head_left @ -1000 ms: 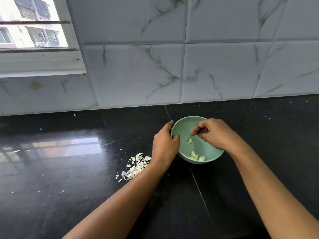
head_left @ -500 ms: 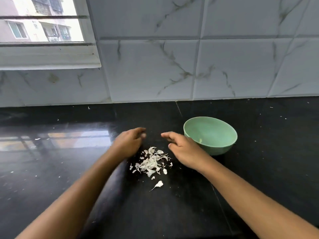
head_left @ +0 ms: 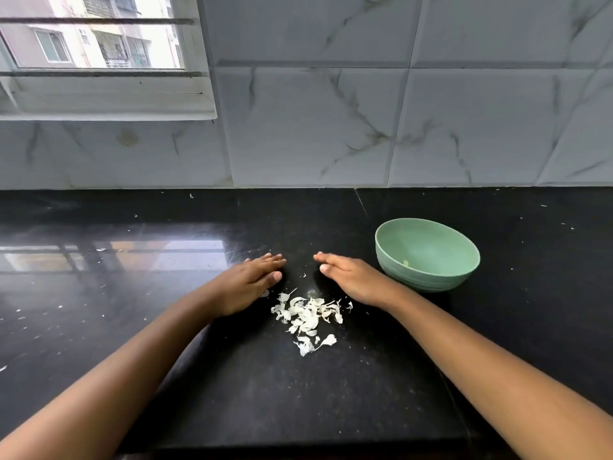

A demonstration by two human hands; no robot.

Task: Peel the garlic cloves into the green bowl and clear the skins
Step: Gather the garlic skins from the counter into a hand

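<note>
One garlic clove [head_left: 405, 262] visible | green bowl [head_left: 428, 281] wall hides floor – skins [head_left: 308, 315] overlap

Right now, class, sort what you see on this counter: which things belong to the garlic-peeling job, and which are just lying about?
Part of the job:
green bowl
garlic clove inside it
pile of skins
left hand and right hand, flanking the pile

Just there:
black counter
window
tiled wall

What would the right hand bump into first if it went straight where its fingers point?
Probably the left hand, at its fingertips: the right hand points left and slightly away, across the gap between them. It might slip past onto bare counter; depth is unclear. The garlic skins lie off that line.
</note>
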